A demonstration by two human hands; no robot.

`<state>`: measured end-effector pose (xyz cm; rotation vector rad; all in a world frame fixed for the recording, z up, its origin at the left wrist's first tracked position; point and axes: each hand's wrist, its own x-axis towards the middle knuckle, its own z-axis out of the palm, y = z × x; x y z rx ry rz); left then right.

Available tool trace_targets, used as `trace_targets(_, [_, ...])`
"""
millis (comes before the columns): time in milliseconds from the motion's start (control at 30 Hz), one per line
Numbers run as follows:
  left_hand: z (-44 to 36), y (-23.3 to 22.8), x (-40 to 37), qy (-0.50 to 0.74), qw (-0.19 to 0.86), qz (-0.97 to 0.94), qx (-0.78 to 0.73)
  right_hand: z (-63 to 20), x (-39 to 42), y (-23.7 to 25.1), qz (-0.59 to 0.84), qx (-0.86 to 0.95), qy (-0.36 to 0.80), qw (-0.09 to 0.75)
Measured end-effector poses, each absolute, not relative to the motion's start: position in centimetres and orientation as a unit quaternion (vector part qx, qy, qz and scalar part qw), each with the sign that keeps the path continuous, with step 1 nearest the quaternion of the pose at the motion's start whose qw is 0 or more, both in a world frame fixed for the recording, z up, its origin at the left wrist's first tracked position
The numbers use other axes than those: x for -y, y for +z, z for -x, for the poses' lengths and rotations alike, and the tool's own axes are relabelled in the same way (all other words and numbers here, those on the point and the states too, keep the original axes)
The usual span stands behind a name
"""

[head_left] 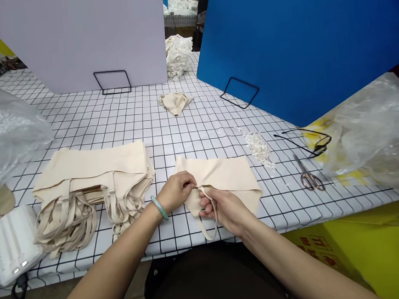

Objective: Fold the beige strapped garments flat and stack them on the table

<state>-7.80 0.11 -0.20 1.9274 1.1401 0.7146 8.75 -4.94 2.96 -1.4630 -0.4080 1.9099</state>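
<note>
Both hands — left hand (177,190), right hand (225,209) — pinch the beige garment (229,175)'s strap, stack (94,176) beside, scissors (308,177) apart.

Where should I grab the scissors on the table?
Take the scissors by the two loop handles, which lie at the end nearest the table's front edge, reaching in from that side. The blades point away toward the little white scraps, so your fingers stay off the sharp end. They lie flat with open tabletop around them.

both forearms are bare, with no sleeves showing. the left hand (177,191) has a pale green bangle (159,207) at its wrist. the right hand (225,210) wears nothing.
</note>
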Motion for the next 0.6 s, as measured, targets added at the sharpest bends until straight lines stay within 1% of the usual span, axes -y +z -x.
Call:
trace_targets(100, [8.3,0.6,0.0,0.271,0.399,-0.757,-0.441,-9.8,8.4,4.0,0.510,0.160,0.772,0.345])
trace_targets(167, [8.7,1.1,-0.2,0.292,0.370,-0.752,-0.460,-11.0,10.4,4.5,0.514,0.174,0.766,0.345])
trace_targets(200, [9.0,1.2,-0.4,0.304,0.337,-0.748,-0.484,-11.9,10.9,4.7,0.536,0.193,0.745,0.348])
trace_targets(267, [9.4,1.4,-1.1,0.303,0.250,-0.734,-0.554,-14.2,10.7,4.5,0.608,0.271,0.657,0.354])
trace_targets(333, [9.7,1.4,-2.1,0.248,0.182,-0.720,-0.622,-17.0,8.6,3.8,0.691,0.381,0.507,0.348])
trace_targets(400, [9.6,1.5,-3.1,0.172,0.165,-0.705,-0.668,-19.8,5.3,2.9,0.748,0.481,0.334,0.312])
trace_targets(467, [9.4,1.7,-3.9,0.116,0.189,-0.682,-0.697,-21.6,1.8,1.9,0.775,0.546,0.203,0.246])
trace_targets(533, [9.2,2.3,-4.4,0.084,0.225,-0.655,-0.716,-22.2,-0.9,1.1,0.780,0.580,0.154,0.176])
trace_targets(600, [9.0,3.1,-4.6,0.062,0.252,-0.636,-0.726,-22.2,-2.3,0.7,0.768,0.601,0.166,0.145])
